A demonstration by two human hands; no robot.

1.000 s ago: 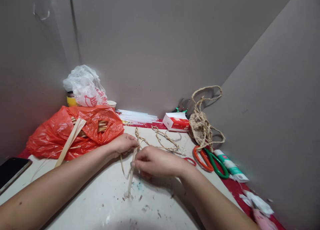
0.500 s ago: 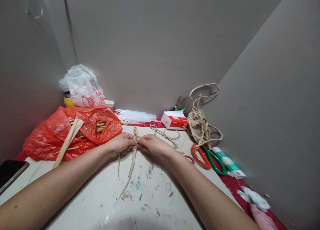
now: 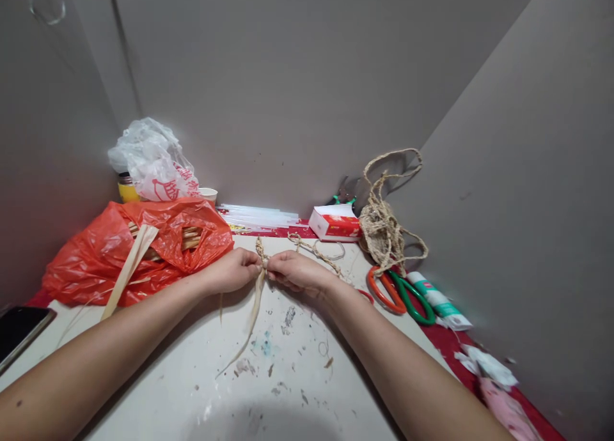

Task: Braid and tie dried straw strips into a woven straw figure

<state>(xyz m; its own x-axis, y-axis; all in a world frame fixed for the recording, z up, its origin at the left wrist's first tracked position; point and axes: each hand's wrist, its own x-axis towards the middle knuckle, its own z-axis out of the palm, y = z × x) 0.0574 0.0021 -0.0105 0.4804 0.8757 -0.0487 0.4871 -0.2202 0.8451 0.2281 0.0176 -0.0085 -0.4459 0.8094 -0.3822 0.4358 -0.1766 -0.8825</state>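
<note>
Both hands meet over the middle of the board, pinching a braided straw cord (image 3: 259,249) where its plaiting ends. My left hand (image 3: 236,270) is closed on the cord from the left, with a thin strand hanging beneath it. My right hand (image 3: 297,270) is closed on it from the right, fingertips nearly touching the left ones. A loose pale strand (image 3: 255,307) hangs from between the fingers and curves down toward the left. More of the braid (image 3: 311,252) lies behind the right hand. What each fingertip pinches exactly is partly hidden.
An orange-red plastic bag (image 3: 96,255) of straw strips lies left, a phone (image 3: 22,332) nearer. White sticks (image 3: 259,216) and a red-white box (image 3: 336,222) stand behind. At right are coiled braided rope (image 3: 384,230), orange and green handles (image 3: 413,298), and a tube (image 3: 439,302).
Both hands stay at the braid, with small finger shifts. The strand under my left hand shows less and sits further left. The view has tilted slightly.
</note>
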